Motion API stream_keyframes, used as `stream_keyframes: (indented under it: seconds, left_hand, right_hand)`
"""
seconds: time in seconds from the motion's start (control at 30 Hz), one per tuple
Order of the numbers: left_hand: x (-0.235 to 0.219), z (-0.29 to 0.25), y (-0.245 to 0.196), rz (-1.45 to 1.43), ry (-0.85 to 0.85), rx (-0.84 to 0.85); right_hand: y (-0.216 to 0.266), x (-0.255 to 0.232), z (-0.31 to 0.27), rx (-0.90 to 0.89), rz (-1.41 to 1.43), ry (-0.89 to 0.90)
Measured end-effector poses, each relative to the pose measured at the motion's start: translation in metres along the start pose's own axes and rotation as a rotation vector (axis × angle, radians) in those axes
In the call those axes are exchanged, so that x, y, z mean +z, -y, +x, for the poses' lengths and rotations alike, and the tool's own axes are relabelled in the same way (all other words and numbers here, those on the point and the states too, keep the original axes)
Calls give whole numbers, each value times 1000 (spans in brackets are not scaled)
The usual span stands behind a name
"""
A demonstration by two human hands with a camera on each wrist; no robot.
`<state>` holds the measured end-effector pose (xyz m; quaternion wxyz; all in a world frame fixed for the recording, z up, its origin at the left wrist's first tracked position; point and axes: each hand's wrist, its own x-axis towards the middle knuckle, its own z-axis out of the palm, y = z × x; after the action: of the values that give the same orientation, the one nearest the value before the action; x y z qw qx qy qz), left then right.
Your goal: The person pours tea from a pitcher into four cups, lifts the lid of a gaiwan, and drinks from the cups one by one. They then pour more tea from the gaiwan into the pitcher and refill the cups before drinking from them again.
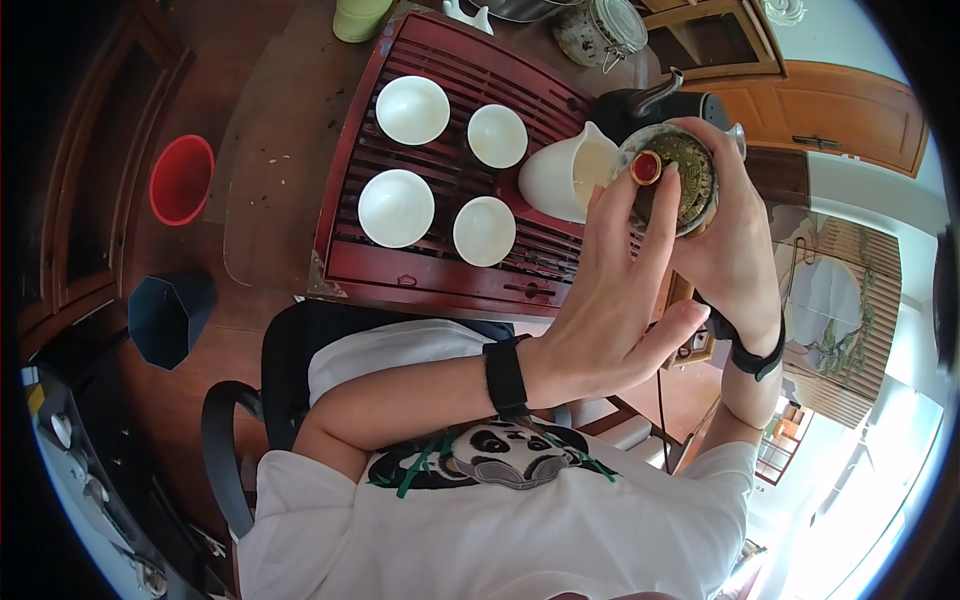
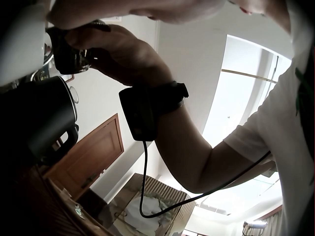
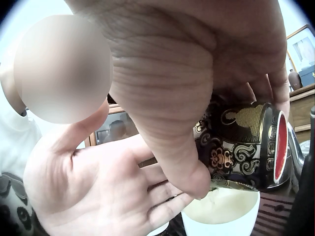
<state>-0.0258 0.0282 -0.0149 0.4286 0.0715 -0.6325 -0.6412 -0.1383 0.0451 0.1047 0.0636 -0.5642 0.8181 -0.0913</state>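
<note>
My right hand point(image 1: 735, 210) grips a black-and-gold patterned vessel point(image 3: 236, 147), thumb and fingers round its sides. The vessel lies tilted over a white pitcher point(image 1: 552, 178); pale yellow liquid point(image 3: 221, 206) shows inside the pitcher in the right wrist view. My left hand point(image 1: 610, 310) reaches across with its fingers extended, the tips touching the patterned top near a round red knob point(image 1: 647, 168). In the left wrist view my right hand point(image 2: 123, 54) appears dark around the vessel point(image 2: 71, 56).
Several white cups point(image 1: 397, 208) stand on the slatted red tray point(image 1: 440, 285). A black kettle point(image 2: 42, 118) is close beyond the vessel. A glass jar point(image 1: 590, 38) and a green cup point(image 1: 358, 18) stand past the tray. A red bin point(image 1: 182, 180) is at the left.
</note>
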Motion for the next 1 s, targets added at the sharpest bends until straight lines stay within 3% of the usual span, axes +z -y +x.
stream_keyframes:
  seconds: [0.27, 0.33, 0.53, 0.73, 0.8, 1.0]
  left_hand:
    - [-2, 1, -4, 174, 76, 29]
    - [-3, 3, -8, 234, 93, 54]
    - [-5, 6, -21, 476, 179, 145]
    - [8, -13, -22, 634, 363, 200]
    - [16, -25, -15, 629, 414, 198]
    - [27, -45, 5, 638, 556, 152]
  right_hand:
    - [-9, 9, -12, -2, 1, -125]
    - [-12, 13, -17, 85, 132, -159]
    - [-21, 41, -39, 85, 392, -405]
    - [-32, 85, -84, 307, 652, -624]
    - [-34, 99, -102, 417, 728, -631]
    - [-54, 129, -132, 449, 692, -603]
